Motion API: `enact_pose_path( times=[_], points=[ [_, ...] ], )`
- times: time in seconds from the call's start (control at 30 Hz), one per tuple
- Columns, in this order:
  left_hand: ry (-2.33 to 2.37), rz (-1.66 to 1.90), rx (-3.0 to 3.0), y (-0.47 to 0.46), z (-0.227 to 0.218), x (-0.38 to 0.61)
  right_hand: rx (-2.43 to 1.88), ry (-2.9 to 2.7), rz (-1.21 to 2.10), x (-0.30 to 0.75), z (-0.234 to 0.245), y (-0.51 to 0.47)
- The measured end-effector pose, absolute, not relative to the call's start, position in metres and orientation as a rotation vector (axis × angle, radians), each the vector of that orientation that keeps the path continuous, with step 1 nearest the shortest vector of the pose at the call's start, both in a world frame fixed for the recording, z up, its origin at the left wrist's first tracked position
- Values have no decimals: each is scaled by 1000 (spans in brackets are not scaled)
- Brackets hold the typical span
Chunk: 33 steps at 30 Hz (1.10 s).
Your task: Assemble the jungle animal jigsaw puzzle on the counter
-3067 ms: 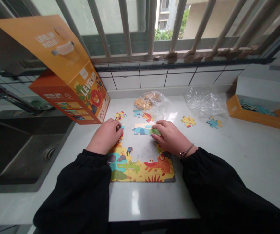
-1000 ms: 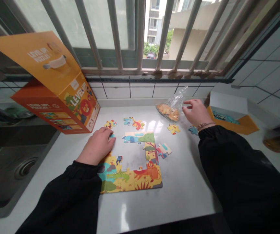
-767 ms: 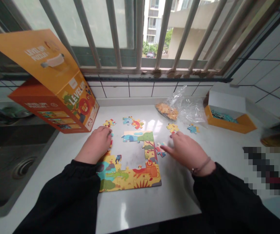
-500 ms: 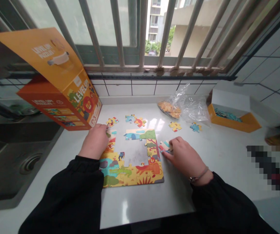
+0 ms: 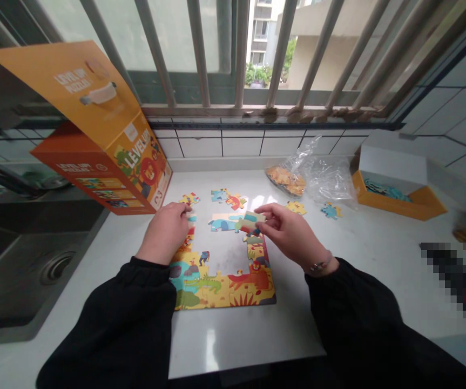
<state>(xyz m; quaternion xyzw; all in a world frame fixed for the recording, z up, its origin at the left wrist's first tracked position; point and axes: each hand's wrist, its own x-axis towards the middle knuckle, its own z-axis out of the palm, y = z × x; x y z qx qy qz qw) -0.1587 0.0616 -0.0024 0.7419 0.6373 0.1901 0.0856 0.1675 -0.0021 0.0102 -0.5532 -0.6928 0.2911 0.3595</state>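
**Piece held up, hands apart**

Right hand pinched a cardboard jigsaw piece above the part-built jigsaw frame, mid-counter. Left hand lay on the frame's left column, hiding pieces; grip unclear. Loose pieces lay toward the white counter's back edge.

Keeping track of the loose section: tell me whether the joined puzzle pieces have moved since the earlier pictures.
Yes. The joined puzzle pieces, now pinched in the right hand, have gone up and left, from the countertop beside the assembled puzzle border to above its top right corner.
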Motion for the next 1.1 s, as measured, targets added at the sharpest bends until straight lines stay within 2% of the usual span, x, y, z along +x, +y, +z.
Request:
enact_pose_path(
  times=[0.17, 0.27, 0.43, 0.6, 0.77, 1.1],
  points=[
    [1443, 731, 1954, 50, 5, -144, -1202, -1546, 1013, 124, -15, 36],
    [1237, 729, 1833, 45, 4, -135, -1136, -1526, 983, 115, -30, 37],
    [1216, 659, 1700, 43, 2, -129, -1114, -1571, 956, 116, -37, 27],
    [1319, 767, 2027, 42, 3, -129, -1091, -1541, 979, 113, -41, 29],
    [1009, 810, 2614, 38, 7, -125, -1083, -1523, 1035, 111, -45, 31],
    [1070, 681, 2699, 38, 11, -131, -1094, -1550, 1045, 110, -45, 31]
  ],
)
